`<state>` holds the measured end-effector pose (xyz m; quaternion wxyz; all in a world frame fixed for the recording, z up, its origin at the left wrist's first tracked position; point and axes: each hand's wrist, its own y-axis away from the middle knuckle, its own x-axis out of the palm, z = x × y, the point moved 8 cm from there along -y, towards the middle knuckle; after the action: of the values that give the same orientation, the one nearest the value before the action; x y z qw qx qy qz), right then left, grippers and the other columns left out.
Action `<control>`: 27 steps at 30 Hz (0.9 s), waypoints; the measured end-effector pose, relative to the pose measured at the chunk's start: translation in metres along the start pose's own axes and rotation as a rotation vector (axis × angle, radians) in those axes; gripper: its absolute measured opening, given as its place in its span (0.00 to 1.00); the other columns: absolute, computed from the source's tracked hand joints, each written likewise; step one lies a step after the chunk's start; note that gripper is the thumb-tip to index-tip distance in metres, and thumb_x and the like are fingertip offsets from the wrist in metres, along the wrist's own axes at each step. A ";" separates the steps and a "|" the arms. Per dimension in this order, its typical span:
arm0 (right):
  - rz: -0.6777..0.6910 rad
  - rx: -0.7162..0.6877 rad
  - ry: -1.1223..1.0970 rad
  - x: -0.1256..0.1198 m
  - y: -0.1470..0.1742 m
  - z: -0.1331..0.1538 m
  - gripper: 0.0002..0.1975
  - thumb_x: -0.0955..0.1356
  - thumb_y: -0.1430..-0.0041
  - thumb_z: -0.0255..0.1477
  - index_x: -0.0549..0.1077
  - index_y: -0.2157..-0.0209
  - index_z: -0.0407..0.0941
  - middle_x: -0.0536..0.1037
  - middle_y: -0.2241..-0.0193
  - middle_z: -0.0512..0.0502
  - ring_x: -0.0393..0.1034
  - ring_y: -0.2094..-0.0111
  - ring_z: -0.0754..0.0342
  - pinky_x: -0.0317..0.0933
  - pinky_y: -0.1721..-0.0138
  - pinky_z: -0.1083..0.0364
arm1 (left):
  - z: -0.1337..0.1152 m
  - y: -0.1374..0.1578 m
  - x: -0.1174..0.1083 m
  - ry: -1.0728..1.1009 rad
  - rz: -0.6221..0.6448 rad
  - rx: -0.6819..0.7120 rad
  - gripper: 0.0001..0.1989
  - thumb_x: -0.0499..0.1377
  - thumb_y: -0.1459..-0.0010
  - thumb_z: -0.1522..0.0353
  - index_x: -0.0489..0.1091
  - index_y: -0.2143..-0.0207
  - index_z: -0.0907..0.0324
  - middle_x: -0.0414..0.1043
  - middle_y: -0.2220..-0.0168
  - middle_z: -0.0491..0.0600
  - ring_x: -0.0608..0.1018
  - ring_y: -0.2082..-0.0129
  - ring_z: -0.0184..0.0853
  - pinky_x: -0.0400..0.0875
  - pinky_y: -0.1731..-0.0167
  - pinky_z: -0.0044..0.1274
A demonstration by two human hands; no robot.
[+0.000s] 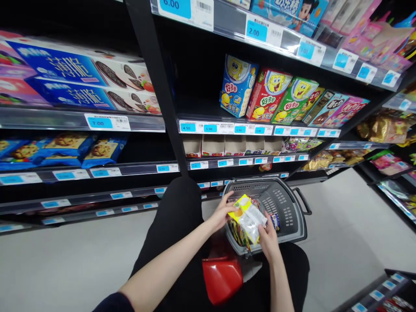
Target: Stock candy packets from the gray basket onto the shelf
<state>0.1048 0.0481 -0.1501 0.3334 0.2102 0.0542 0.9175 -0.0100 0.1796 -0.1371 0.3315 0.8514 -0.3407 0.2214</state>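
Note:
Both of my hands hold a yellow and white snack packet (251,216) above a grey shopping basket (286,208). My left hand (222,212) grips the packet's left edge, fingers closed on its yellow part. Its right edge is pinched by my right hand (269,236). Beneath the packet, several colourful packets (238,234) lie in the left part of the basket, partly covered. A small blue and white packet (275,221) rests in the basket, just right of my right hand.
A red plastic object (222,277) stands between my knees. Ahead, shelves hold SpongeBob boxes (269,93), open cartons (234,145) and blue biscuit boxes (74,69). The basket handle (303,201) sticks out to the right over the pale floor (341,216).

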 end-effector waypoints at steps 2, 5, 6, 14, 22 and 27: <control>0.043 0.025 0.004 -0.006 0.006 0.009 0.36 0.70 0.55 0.34 0.53 0.45 0.53 0.69 0.51 0.42 0.67 0.54 0.48 0.63 0.59 0.48 | -0.010 0.005 0.014 -0.076 0.169 0.024 0.45 0.62 0.66 0.79 0.52 0.44 0.48 0.67 0.53 0.52 0.75 0.64 0.36 0.67 0.68 0.24; 0.083 0.027 0.028 -0.009 0.012 0.019 0.30 0.70 0.55 0.33 0.60 0.49 0.51 0.72 0.54 0.43 0.69 0.57 0.48 0.64 0.60 0.49 | -0.007 0.013 0.032 -0.297 0.378 0.037 0.34 0.63 0.67 0.78 0.66 0.53 0.55 0.68 0.53 0.51 0.71 0.57 0.39 0.65 0.61 0.25; 0.100 0.029 0.024 -0.007 0.014 0.020 0.29 0.71 0.56 0.33 0.61 0.50 0.51 0.73 0.56 0.42 0.70 0.58 0.47 0.64 0.61 0.49 | -0.004 0.013 0.033 -0.389 0.390 0.050 0.29 0.64 0.66 0.76 0.70 0.56 0.58 0.69 0.55 0.50 0.71 0.57 0.39 0.64 0.60 0.25; 0.096 0.030 0.033 -0.002 0.014 0.022 0.35 0.74 0.62 0.30 0.60 0.50 0.52 0.74 0.57 0.43 0.69 0.57 0.45 0.64 0.61 0.48 | -0.003 0.001 0.017 -0.692 0.162 0.227 0.11 0.64 0.61 0.66 0.76 0.73 0.63 0.75 0.72 0.48 0.74 0.70 0.35 0.65 0.67 0.22; -0.074 -0.107 0.118 -0.010 0.009 0.026 0.24 0.71 0.58 0.32 0.66 0.56 0.49 0.76 0.63 0.45 0.70 0.63 0.49 0.64 0.63 0.51 | -0.004 -0.002 0.011 -0.611 0.067 0.257 0.09 0.63 0.60 0.66 0.74 0.76 0.63 0.75 0.73 0.48 0.73 0.70 0.34 0.64 0.65 0.23; -0.142 -0.146 0.317 -0.018 0.009 0.032 0.20 0.71 0.57 0.34 0.70 0.59 0.46 0.76 0.70 0.47 0.69 0.73 0.54 0.63 0.73 0.56 | 0.000 -0.002 0.011 -0.522 0.070 0.205 0.10 0.65 0.62 0.65 0.73 0.77 0.64 0.73 0.74 0.47 0.72 0.71 0.32 0.64 0.67 0.22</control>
<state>0.1251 0.0281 -0.1254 0.3991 0.0342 0.0542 0.9147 -0.0012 0.1761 -0.1317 0.1369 0.8964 -0.4198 0.0393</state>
